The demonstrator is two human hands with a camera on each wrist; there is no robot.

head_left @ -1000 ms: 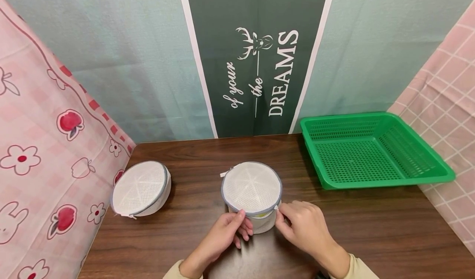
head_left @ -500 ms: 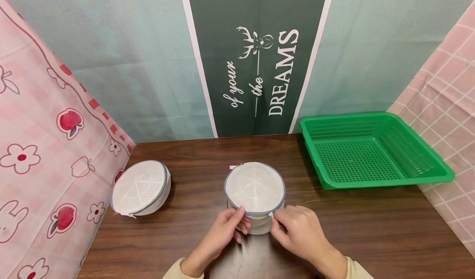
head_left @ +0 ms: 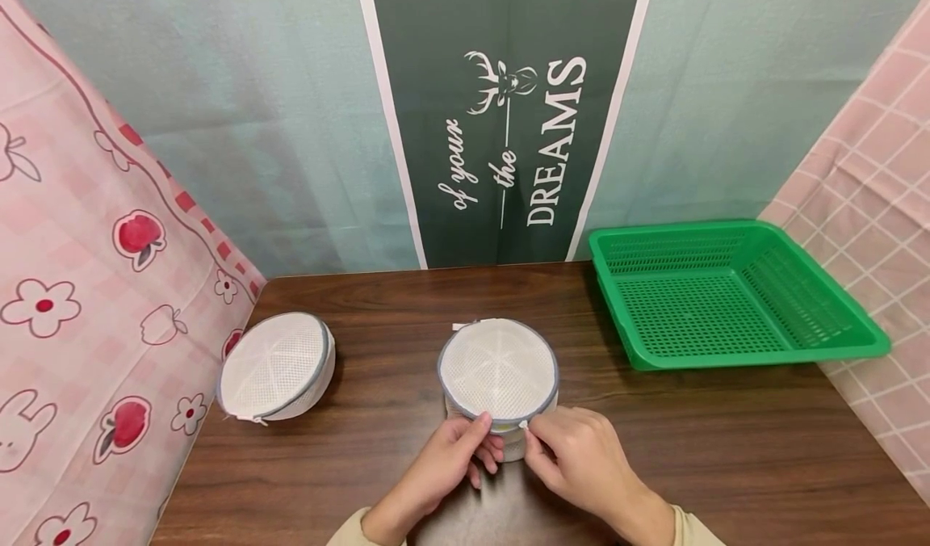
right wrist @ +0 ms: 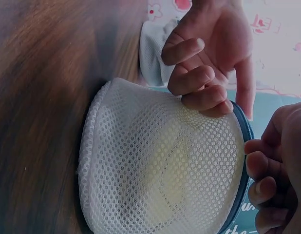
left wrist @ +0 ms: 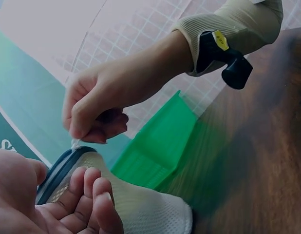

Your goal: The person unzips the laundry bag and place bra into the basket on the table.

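Observation:
A round white mesh laundry bag (head_left: 497, 368) with a blue-grey zippered rim stands on the table in front of me. My left hand (head_left: 446, 461) holds its near rim, thumb on top and fingers against the mesh side. With thumb and fingertips, my right hand (head_left: 581, 457) pinches the small white zipper pull (head_left: 524, 424) at the near right of the rim. Something yellowish (right wrist: 167, 170) shows through the mesh in the right wrist view; its kind is unclear. Another white mesh laundry bag (head_left: 276, 366), lower and tilted, lies apart at the left.
A green plastic basket (head_left: 630, 344) stands at the back right of the brown wooden table (head_left: 349, 481). Cloth hangs around the table: a grey-green curtain (head_left: 291, 126) behind, pink printed cloth (head_left: 94, 287) on the left and pink checked cloth (head_left: 872, 207) on the right.
My right hand has drawn the zipper pull leftward along the near rim. The bag has turned and shifted slightly right, with my left hand still on its rim.

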